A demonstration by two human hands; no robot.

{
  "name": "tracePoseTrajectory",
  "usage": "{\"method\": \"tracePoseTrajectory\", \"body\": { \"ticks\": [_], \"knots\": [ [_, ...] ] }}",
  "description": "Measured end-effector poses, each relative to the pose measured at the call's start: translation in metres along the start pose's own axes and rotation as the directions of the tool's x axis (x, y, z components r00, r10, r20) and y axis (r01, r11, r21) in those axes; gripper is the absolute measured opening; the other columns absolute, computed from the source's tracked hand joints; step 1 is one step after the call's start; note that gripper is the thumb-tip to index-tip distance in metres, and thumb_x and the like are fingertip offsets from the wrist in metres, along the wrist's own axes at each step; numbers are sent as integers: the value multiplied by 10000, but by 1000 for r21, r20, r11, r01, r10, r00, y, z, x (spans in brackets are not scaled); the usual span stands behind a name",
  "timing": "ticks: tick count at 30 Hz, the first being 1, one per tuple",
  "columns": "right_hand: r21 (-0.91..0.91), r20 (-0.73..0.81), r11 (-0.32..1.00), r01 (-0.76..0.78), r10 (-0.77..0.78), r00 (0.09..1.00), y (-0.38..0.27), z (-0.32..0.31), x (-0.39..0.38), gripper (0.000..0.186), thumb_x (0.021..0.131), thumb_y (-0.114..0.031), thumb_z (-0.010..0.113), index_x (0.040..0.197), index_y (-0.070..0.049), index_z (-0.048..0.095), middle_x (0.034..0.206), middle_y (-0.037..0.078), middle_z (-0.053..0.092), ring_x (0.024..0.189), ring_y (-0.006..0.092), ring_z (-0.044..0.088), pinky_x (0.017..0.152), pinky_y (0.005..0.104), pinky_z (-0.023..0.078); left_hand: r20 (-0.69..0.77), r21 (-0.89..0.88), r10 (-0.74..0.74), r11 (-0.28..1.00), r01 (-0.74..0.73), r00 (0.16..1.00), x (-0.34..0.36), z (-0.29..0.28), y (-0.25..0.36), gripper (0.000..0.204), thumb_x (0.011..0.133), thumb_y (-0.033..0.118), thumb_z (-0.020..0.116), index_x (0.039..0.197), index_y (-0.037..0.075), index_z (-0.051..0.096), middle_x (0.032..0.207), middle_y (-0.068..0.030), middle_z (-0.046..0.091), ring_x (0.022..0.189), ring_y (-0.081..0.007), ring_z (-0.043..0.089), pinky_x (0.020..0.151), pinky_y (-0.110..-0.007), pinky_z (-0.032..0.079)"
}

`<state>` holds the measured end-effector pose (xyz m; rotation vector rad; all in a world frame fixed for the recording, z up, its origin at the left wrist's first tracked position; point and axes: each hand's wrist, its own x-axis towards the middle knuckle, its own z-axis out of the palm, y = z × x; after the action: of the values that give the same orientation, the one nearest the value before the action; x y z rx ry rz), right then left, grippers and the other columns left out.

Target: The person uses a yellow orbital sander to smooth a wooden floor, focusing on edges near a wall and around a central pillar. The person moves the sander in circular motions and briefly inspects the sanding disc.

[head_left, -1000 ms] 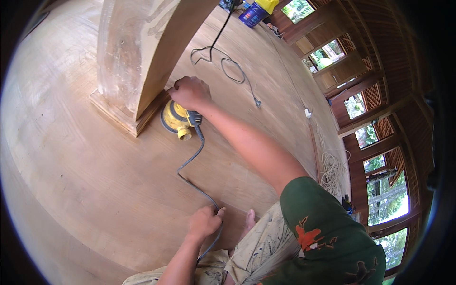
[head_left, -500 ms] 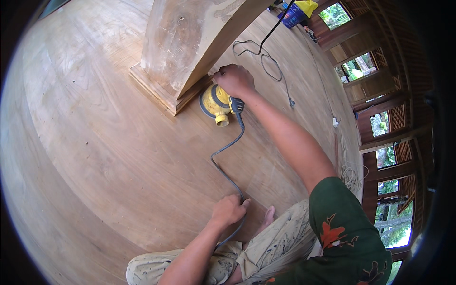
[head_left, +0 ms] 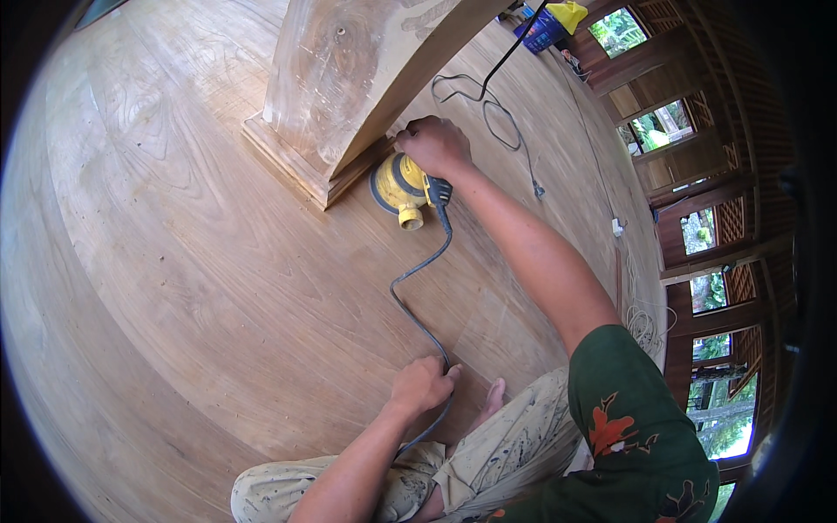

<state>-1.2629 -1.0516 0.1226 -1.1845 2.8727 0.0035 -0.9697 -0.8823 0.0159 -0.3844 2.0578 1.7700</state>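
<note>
A yellow and black orbital sander (head_left: 404, 186) rests on the wooden floor, close beside the stepped base (head_left: 292, 166) of a wooden post. My right hand (head_left: 436, 146) is closed around the sander's far side; its fingertips are partly hidden near the base. From the sander a dark power cord (head_left: 406, 305) bends back toward me. Near my knees, my left hand (head_left: 424, 383) is closed on this cord, thumb and fingers pinching it. The sander's round dust outlet (head_left: 410, 218) faces me.
The wooden post (head_left: 340, 70) rises at the top centre. Beyond my right arm another black cable (head_left: 497, 118) lies looped on the floor, its plug (head_left: 538, 191) at the end. A coil of pale cord (head_left: 643, 324) lies at right. A blue bucket (head_left: 542, 33) stands far back.
The view has shifted very slightly. Both hands keep their grips, and the sander stays beside the post's base.
</note>
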Motion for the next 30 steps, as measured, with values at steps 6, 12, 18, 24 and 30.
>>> {"method": "tracePoseTrajectory", "body": {
  "ticks": [6, 12, 18, 24, 30],
  "knots": [
    [22, -28, 1000, -2, 3, 1000, 4, 4, 2, 418, 922, -431, 598, 1086, -153, 865, 1190, 179, 805, 1120, 438, 750, 1007, 537, 594, -15, -8, 2, 1000, -2, 1000, -1, 0, 1, 557, 1055, 517, 615, 1109, -15, 774, 1179, -296, 767, 1170, -467, 722, 1004, -559, 564],
    [17, -24, 1000, -3, 3, 1000, 4, 3, 2, 417, 924, -437, 604, 1088, -158, 867, 1175, 188, 806, 1114, 444, 752, 1003, 544, 593, -5, -1, -1, 1000, 1, 1000, -1, -1, 1, 561, 1055, 516, 619, 1110, -22, 771, 1178, -298, 765, 1172, -467, 720, 1005, -556, 564],
    [14, -21, 1000, -5, 6, 1000, 4, 2, 2, 418, 930, -438, 600, 1093, -160, 866, 1175, 191, 806, 1115, 442, 754, 1000, 541, 597, -19, -6, 6, 1000, -6, 1000, 0, 1, -1, 559, 1054, 515, 622, 1109, -21, 772, 1175, -298, 765, 1167, -470, 720, 1001, -556, 564],
    [6, -23, 1000, -6, 6, 1000, 5, 3, 3, 418, 930, -438, 600, 1101, -165, 866, 1179, 184, 807, 1118, 436, 755, 1005, 537, 597, -18, -5, 5, 1000, -5, 1000, -1, 0, 0, 559, 1055, 518, 619, 1106, -18, 771, 1169, -296, 765, 1163, -471, 719, 998, -558, 563],
    [-14, -24, 1000, -8, 8, 1000, 6, 6, 6, 421, 930, -448, 599, 1097, -170, 869, 1182, 178, 808, 1114, 433, 757, 998, 538, 597, -19, -8, 5, 1000, -5, 1000, -1, 1, 0, 562, 1056, 521, 617, 1103, -18, 769, 1160, -295, 766, 1157, -472, 720, 992, -560, 562]
  ]
}}
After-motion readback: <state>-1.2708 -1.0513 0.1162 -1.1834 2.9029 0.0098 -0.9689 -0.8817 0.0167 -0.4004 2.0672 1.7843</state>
